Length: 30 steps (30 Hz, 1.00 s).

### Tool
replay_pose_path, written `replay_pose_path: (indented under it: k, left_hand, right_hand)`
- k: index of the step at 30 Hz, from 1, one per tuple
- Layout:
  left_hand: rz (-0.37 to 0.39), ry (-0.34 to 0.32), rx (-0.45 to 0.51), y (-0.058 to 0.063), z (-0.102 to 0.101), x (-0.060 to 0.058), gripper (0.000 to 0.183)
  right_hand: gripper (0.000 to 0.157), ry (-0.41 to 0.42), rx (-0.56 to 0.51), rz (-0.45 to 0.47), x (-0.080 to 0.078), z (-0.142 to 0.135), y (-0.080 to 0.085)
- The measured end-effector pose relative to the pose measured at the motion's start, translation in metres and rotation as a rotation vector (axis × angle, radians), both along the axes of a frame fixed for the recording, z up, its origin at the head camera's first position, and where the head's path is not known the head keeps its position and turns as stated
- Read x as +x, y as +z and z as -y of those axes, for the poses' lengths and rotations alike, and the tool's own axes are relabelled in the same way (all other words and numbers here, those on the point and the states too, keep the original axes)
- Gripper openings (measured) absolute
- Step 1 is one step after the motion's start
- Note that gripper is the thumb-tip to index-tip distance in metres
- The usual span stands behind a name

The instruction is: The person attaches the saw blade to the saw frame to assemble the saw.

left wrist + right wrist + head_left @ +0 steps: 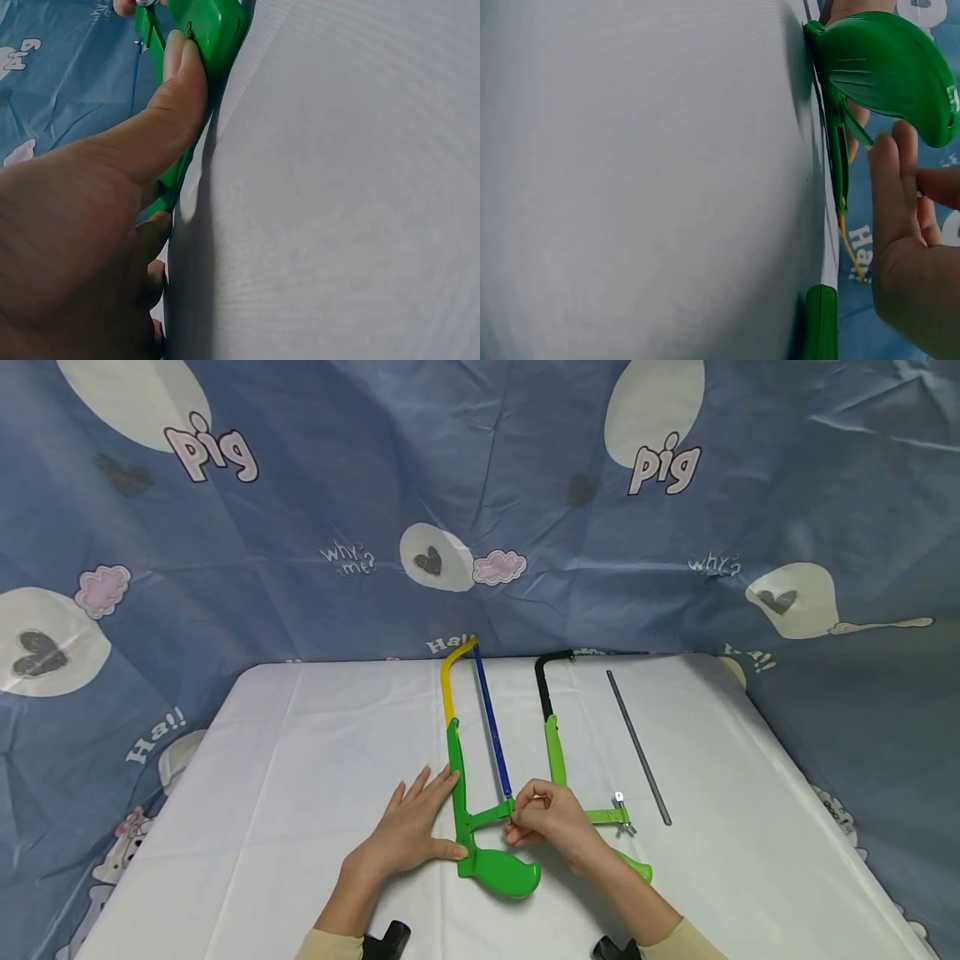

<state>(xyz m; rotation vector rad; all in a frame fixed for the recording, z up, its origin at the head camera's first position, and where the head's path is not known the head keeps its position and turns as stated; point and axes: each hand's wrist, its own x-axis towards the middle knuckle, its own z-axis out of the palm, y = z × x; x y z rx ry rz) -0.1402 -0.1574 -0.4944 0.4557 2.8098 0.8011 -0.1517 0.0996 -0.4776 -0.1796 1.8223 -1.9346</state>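
Note:
A hacksaw with a green handle (506, 874), a yellow front frame (447, 689) and a blue blade (491, 722) lies on the table. My left hand (405, 831) rests spread against its left side, with the thumb (184, 64) pressing on the handle's base. At the end of the short green crossbar (491, 814), below the blade, my right hand (551, 822) pinches a small metal fitting, mostly hidden by the fingers. Partly behind that hand lies a second hacksaw (555, 752), light green and black, with a wing nut (627, 829) on its crossbar and no blade fitted.
To the right of the second hacksaw lies a loose dark grey rod-like strip (640, 750). A white cloth (337, 735) covers the table. Behind it hangs a blue patterned curtain (322, 485), close to the table's far edge and the saws' tips.

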Motion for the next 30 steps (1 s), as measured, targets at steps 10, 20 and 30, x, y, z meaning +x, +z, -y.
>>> replay_pose_path:
  k: [10,20,30]
  left_hand:
    - [0.008,-0.003,-0.027,0.001,-0.003,0.001,0.111]
    - [0.023,-0.009,-0.027,0.006,-0.003,0.002,0.112]
    - [0.030,-0.004,-0.025,0.007,-0.004,0.001,0.112]
  right_hand:
    - [0.004,0.001,0.167,-0.093,0.005,-0.001,0.001]
    - [0.005,0.058,0.464,-0.377,0.010,0.002,0.003]
    - [0.011,0.037,0.708,-0.552,0.016,0.003,0.009]
